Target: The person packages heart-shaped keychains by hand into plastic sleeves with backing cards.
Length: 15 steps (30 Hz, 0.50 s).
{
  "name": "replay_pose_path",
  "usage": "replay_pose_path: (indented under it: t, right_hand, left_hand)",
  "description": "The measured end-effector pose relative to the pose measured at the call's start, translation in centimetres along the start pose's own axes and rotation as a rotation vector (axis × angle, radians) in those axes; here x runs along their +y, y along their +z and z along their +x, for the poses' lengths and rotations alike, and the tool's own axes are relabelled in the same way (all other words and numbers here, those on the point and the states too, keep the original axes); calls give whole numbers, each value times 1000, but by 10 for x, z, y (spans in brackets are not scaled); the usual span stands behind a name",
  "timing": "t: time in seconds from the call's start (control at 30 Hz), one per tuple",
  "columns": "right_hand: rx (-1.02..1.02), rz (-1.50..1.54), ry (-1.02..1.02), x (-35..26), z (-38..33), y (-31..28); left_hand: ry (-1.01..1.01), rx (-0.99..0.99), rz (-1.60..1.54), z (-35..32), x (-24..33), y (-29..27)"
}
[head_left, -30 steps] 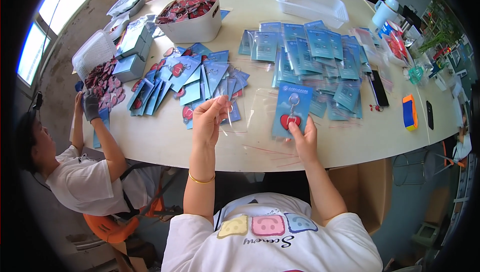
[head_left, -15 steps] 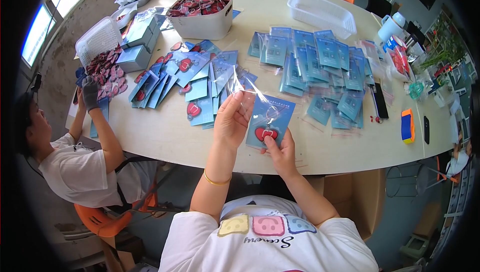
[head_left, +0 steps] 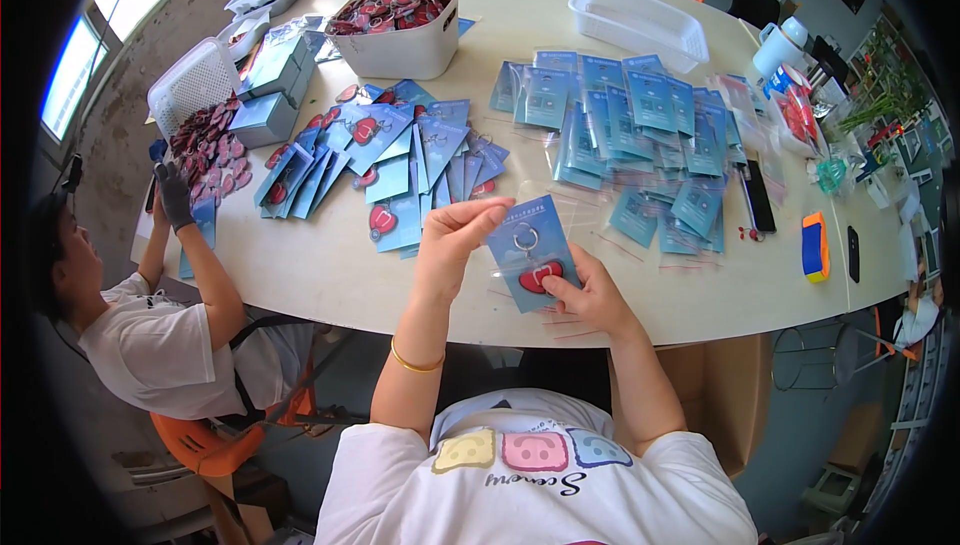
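My right hand (head_left: 597, 295) grips a blue card (head_left: 514, 263) by its lower right, the thumb over a red heart-shaped keychain (head_left: 540, 277) with a metal ring attached to the card. Clear plastic shows faintly around the card's upper edge; how far it encloses the card is hard to see. At the card's upper left corner my left hand (head_left: 460, 237) is closed in a pinch, apparently on the edge of this clear plastic bag. Left of my hands lie loose blue cards with red keychains (head_left: 366, 131). Blue cards in clear bags (head_left: 640, 115) are heaped to the right.
A white bin of red keychains (head_left: 395, 50) stands at the back, beside a clear tray (head_left: 640, 30). At left, a person's gloved hand (head_left: 175, 195) is near a tipped white basket (head_left: 190, 85) and spilled keychains. A phone (head_left: 757, 197) and tape dispenser (head_left: 815, 247) lie right.
The card has shifted slightly down and tilted. My left fingers have closed to a pinch at its top corner, and the shiny plastic once stretched up beside them no longer stands out.
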State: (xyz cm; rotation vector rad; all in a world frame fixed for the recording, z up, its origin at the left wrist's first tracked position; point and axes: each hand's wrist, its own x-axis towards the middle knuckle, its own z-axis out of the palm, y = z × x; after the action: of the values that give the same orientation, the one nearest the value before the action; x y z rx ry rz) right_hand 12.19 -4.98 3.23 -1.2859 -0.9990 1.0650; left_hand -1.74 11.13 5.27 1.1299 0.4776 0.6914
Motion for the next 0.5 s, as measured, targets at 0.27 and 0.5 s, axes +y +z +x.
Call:
replay_pose_path:
  t: [0.27, 0.5]
  right_hand:
    - [7, 80, -3, 6, 5, -2]
    - [-39, 297, -21, 26, -4, 8]
  left_hand:
    - [-74, -61, -45, -7, -7, 8]
    - [-40, 50, -196, -4, -5, 12]
